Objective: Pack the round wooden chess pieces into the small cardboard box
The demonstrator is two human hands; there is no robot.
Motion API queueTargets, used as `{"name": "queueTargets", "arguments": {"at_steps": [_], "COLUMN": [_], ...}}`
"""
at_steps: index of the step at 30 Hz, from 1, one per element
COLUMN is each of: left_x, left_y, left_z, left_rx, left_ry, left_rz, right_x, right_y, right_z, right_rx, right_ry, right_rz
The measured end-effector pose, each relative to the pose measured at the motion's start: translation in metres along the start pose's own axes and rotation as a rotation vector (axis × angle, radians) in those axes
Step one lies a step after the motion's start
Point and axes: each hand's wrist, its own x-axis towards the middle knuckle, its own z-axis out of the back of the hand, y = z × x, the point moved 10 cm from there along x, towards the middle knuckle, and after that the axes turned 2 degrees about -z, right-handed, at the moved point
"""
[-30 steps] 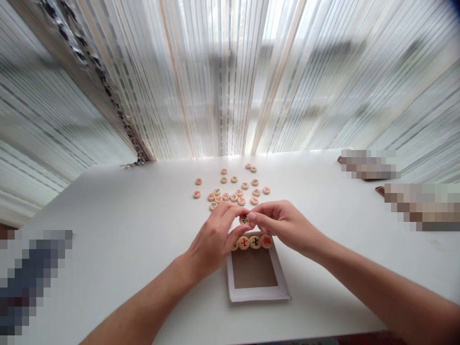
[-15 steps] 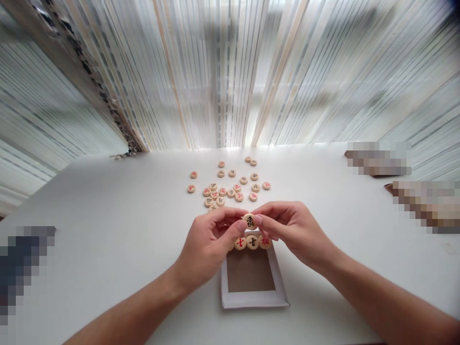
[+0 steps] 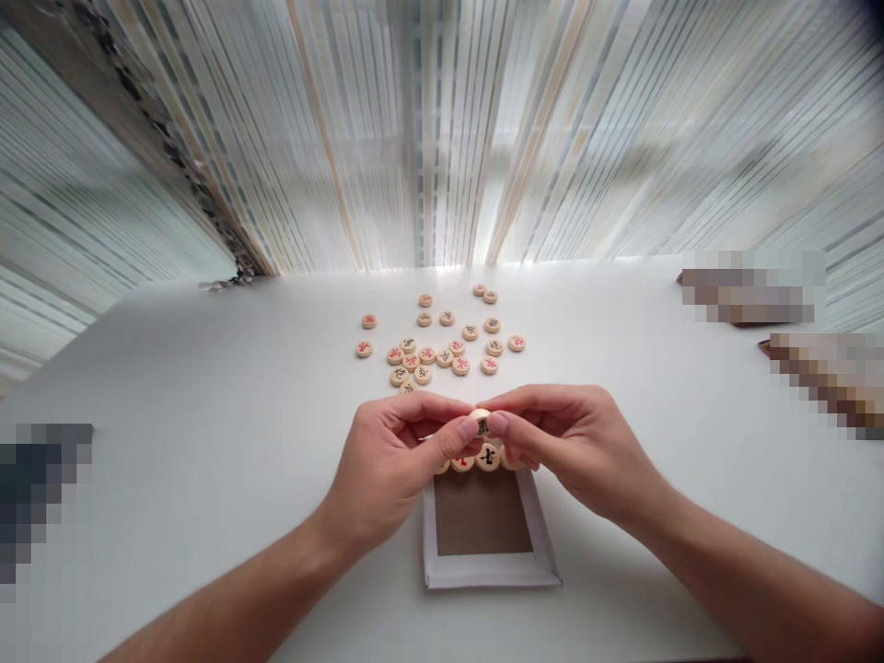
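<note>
Round pale wooden game piece (image 3: pixel 480 424) with a black mark is pinched between the fingertips of my left hand (image 3: pixel 387 470) and right hand (image 3: pixel 576 447), just above the shallow white cardboard box (image 3: pixel 483 573). Similar loose pieces (image 3: pixel 442 345) lie beyond my hands.

A home-like room: a white table (image 3: pixel 207 387) stands against striped sheer curtains (image 3: pixel 442 138) with daylight shining through.

The boxed disc (image 3: pixel 487 455) reads 士 in black. The held disc (image 3: pixel 480 423), pinched between my left hand (image 3: pixel 393 470) and my right hand (image 3: pixel 573 444), bears a black character half covered, which I cannot read. The loose discs (image 3: pixel 442 345) on the worktop (image 3: pixel 207 414) show red and black characters too small to read.
</note>
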Motion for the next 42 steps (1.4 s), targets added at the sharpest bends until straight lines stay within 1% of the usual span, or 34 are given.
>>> {"name": "queueTargets", "arguments": {"at_steps": [3,7,13,18,23,27,30,33,36,39,42], "left_x": [0.0,-0.001,-0.002,-0.001,-0.001,-0.002,-0.002,-0.003,-0.002,-0.002,-0.002], "left_y": [-0.001,-0.002,-0.001,0.004,0.016,0.02,0.02,0.02,0.021,0.022,0.02], "left_z": [0.0,-0.002,-0.002,-0.005,-0.002,-0.002,-0.004,-0.006,-0.005,-0.005,-0.008], "left_rx": [0.009,-0.004,-0.019,-0.083,-0.175,-0.235,-0.275,-0.301,-0.294,-0.275,-0.257], "left_ry": [-0.01,0.007,0.02,0.059,0.017,0.03,0.051,0.067,0.054,0.058,0.093], "left_rz": [-0.019,-0.023,0.0,0.056,0.156,0.192,0.213,0.228,0.244,0.235,0.2], "right_x": [0.0,-0.003,-0.001,0.001,0.0,0.0,0.001,0.001,0.001,0.001,0.0], "right_y": [0.0,-0.002,-0.007,-0.01,-0.015,-0.018,-0.019,-0.021,-0.021,-0.019,-0.018], "right_z": [0.0,-0.001,-0.004,-0.006,-0.007,-0.008,-0.007,-0.003,0.001,0.002,0.0], "right_rx": [-0.002,0.002,0.029,0.103,0.153,0.181,0.183,0.176,0.161,0.163,0.16], "right_ry": [-0.007,-0.009,0.029,0.069,0.099,0.118,0.107,0.054,0.009,0.009,0.033], "right_rz": [0.008,0.0,-0.058,-0.089,-0.118,-0.136,-0.14,-0.151,-0.143,-0.13,-0.131]}}
